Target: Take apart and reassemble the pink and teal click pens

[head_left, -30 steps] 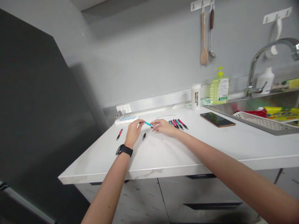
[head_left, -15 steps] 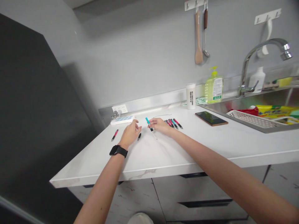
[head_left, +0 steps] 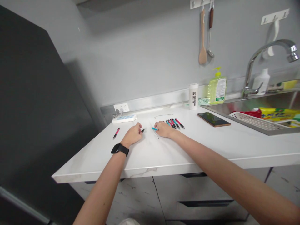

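Fingers closed, my left hand [head_left: 133, 135] pinches a small black pen part [head_left: 142, 131] just above the counter. My right hand [head_left: 163, 129] is low over the white counter [head_left: 178, 150], its curled fingers around a blue pen barrel [head_left: 154, 128]. A thin white pen refill [head_left: 156, 135] slants down beside those fingers; whether it touches them I cannot tell. Right of my right hand several pink and blue pens [head_left: 174, 123] lie side by side, partly hidden by the hand. One pink and black pen [head_left: 116, 133] lies alone to the left of my left hand.
A white power strip [head_left: 124, 119] lies at the back left, below a wall socket [head_left: 122, 107]. To the right are a phone [head_left: 213, 119], a white cup [head_left: 193, 97], a yellow-green soap bottle [head_left: 217, 89] and a sink [head_left: 264, 131] with a faucet [head_left: 252, 62].
My left hand has taken hold of the black pen part that lay on the counter. My right hand has lowered the blue barrel, now tilted flatter. The view has shifted slightly.
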Demonstrator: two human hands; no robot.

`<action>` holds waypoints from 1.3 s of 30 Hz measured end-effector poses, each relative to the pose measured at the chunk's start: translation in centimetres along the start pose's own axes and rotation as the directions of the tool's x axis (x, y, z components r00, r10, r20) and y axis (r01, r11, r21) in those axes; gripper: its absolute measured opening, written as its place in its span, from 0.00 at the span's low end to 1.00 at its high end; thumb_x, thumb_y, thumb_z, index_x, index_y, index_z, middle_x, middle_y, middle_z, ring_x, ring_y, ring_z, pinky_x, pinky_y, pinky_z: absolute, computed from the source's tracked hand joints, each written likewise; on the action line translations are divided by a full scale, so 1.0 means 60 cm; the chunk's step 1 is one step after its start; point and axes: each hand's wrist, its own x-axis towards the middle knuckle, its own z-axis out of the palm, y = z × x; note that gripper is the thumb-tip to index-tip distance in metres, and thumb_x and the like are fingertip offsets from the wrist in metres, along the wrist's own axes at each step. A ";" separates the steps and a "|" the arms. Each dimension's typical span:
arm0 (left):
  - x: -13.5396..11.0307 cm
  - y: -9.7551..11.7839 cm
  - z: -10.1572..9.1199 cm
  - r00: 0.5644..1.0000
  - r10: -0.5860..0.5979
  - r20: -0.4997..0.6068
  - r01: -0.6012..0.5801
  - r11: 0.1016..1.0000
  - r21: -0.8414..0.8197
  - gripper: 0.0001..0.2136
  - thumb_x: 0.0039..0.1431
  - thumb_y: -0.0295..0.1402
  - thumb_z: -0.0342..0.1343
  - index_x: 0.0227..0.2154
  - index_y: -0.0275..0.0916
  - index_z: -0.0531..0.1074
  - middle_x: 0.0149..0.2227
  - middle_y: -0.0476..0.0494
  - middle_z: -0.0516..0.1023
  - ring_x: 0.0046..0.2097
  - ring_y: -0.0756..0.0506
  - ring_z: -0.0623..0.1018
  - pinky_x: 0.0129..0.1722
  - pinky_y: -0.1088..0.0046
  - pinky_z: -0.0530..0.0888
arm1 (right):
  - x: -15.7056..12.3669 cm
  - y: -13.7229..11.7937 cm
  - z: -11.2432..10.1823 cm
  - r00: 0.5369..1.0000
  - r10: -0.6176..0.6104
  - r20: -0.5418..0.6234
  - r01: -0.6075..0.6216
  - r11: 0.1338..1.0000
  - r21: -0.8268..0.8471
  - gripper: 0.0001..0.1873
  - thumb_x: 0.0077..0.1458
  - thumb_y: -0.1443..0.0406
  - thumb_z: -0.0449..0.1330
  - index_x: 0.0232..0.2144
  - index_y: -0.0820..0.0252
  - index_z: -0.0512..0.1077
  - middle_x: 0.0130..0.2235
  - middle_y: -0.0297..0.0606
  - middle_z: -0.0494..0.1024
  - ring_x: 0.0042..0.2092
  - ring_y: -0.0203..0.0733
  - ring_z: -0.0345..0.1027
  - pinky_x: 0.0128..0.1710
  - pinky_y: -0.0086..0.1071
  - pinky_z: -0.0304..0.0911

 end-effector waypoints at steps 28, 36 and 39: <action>0.007 0.012 0.003 0.978 0.105 -0.178 -0.126 0.985 -0.115 0.04 0.55 0.29 0.48 0.35 0.39 0.64 0.34 0.46 0.72 0.37 0.47 0.73 0.42 0.68 0.69 | 0.021 -0.017 -0.019 0.971 0.126 -0.203 -0.035 0.916 0.399 0.06 0.53 0.71 0.54 0.31 0.60 0.70 0.35 0.39 0.78 0.38 0.37 0.72 0.42 0.29 0.63; 0.008 0.018 0.001 0.981 0.156 -0.113 -0.171 0.975 -0.142 0.04 0.55 0.32 0.50 0.34 0.39 0.66 0.32 0.46 0.74 0.35 0.47 0.74 0.38 0.69 0.69 | 0.027 -0.022 -0.021 0.923 0.160 -0.349 0.180 0.623 0.761 0.06 0.50 0.71 0.52 0.33 0.59 0.59 0.30 0.34 0.76 0.29 0.32 0.72 0.36 0.29 0.66; 0.009 0.017 0.004 0.982 0.159 -0.103 -0.173 0.976 -0.133 0.04 0.55 0.32 0.51 0.34 0.39 0.66 0.32 0.46 0.74 0.35 0.47 0.74 0.38 0.69 0.70 | 0.028 -0.017 -0.017 0.924 0.122 -0.363 0.220 0.607 0.763 0.06 0.50 0.69 0.53 0.32 0.58 0.59 0.31 0.36 0.77 0.31 0.34 0.72 0.38 0.31 0.67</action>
